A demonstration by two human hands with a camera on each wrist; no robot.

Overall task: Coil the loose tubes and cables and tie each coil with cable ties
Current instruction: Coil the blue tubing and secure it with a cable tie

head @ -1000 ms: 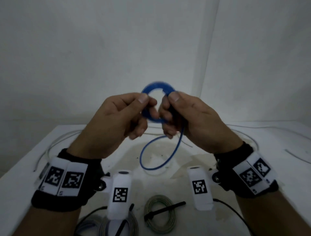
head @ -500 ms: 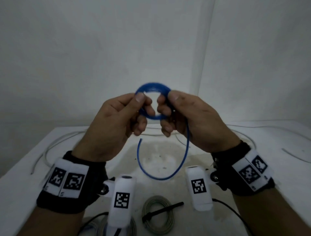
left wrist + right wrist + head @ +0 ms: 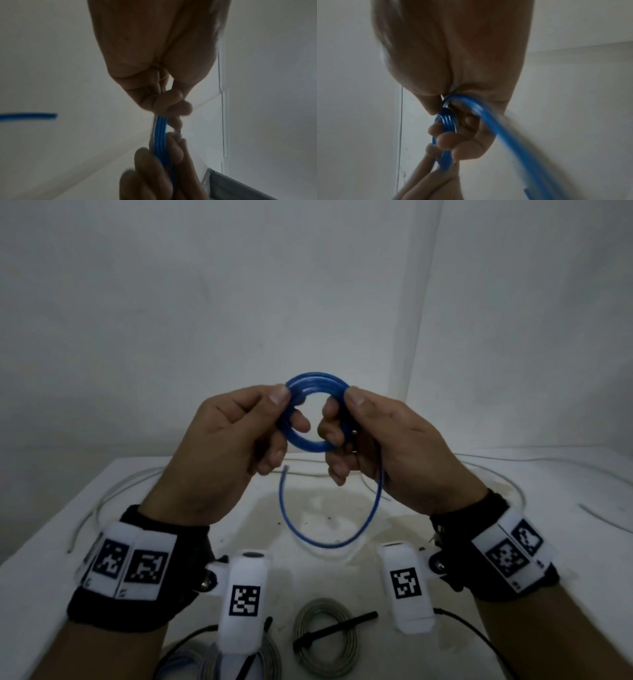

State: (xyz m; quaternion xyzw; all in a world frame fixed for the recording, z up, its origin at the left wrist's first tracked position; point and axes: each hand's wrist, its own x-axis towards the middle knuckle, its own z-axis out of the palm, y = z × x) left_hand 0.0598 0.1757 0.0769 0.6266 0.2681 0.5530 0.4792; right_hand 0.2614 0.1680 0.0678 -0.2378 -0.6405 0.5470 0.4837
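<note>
Blue tube nearly wound, coil pinched in both hands above the desk

The left hand (image 3: pixel 222 446) and right hand (image 3: pixel 387 446) each pinch one side of the blue tube coil (image 3: pixel 313 412), held up over the white desk (image 3: pixel 513 542); its loose tail (image 3: pixel 329 537) hangs in a loop below. With no tie on yet, a slackened grip could likely let the springy turns fan open. A tied grey coil (image 3: pixel 325 642) lies near, with untouched clear tubing (image 3: pixel 113 498) far left
</note>
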